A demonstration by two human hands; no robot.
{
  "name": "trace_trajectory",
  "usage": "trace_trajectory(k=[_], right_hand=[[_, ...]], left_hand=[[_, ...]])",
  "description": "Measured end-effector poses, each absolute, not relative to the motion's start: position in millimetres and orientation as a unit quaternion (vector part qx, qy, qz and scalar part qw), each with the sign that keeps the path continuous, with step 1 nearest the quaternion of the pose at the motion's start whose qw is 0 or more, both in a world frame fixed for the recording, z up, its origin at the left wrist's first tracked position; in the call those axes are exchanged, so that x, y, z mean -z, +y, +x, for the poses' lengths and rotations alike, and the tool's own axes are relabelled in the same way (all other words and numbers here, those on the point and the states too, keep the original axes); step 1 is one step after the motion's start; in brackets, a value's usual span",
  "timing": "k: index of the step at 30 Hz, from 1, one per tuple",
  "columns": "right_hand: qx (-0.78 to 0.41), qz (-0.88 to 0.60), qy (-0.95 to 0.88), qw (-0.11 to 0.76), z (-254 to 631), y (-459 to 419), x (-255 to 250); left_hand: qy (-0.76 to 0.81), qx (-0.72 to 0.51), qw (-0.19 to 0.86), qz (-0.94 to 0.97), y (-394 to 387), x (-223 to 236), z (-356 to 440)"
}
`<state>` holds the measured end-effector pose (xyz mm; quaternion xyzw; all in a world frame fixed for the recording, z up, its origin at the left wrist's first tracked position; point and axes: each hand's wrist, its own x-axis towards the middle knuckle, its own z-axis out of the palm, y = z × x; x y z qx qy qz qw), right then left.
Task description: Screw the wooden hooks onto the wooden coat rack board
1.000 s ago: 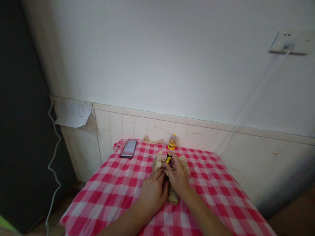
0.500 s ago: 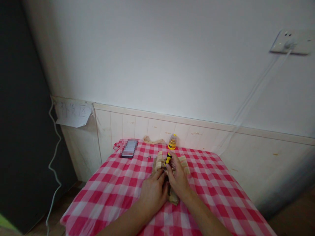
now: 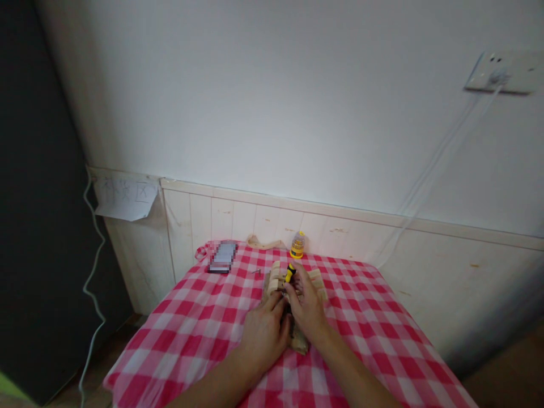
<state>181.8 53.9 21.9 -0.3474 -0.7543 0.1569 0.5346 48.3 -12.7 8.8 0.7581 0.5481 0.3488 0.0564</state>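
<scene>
A small yellow-and-black screwdriver (image 3: 289,273) stands at a tilt in the fingers of my right hand (image 3: 310,309), its tip hidden low among the fingers. Below it on the cloth lies a wooden piece with pale raised blocks (image 3: 275,276), much of it covered by both hands. My left hand (image 3: 264,331) is closed over the near part of this piece, its fingertips close to the screwdriver's lower end. More pale striped wood (image 3: 318,280) shows to the right of my right hand.
A red-and-white checked cloth (image 3: 191,323) covers the table. A phone (image 3: 223,256), small metal bits (image 3: 256,272), a curved pale strip (image 3: 263,245) and a yellow-based clear container (image 3: 297,246) lie or stand toward the wall. A cable (image 3: 91,266) hangs at left.
The screwdriver handle has turned a little in my right hand's fingers, showing its yellow and black parts differently. My left hand stays in place on the wooden piece.
</scene>
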Motion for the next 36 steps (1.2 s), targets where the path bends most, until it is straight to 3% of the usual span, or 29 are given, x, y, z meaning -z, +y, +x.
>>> trace_trajectory(k=[36], right_hand=[[-0.123, -0.340, -0.780, 0.511, 184.1, 52.9, -21.2]], left_hand=[[0.534, -0.361, 0.049, 0.763, -10.1, -5.4, 48.4]])
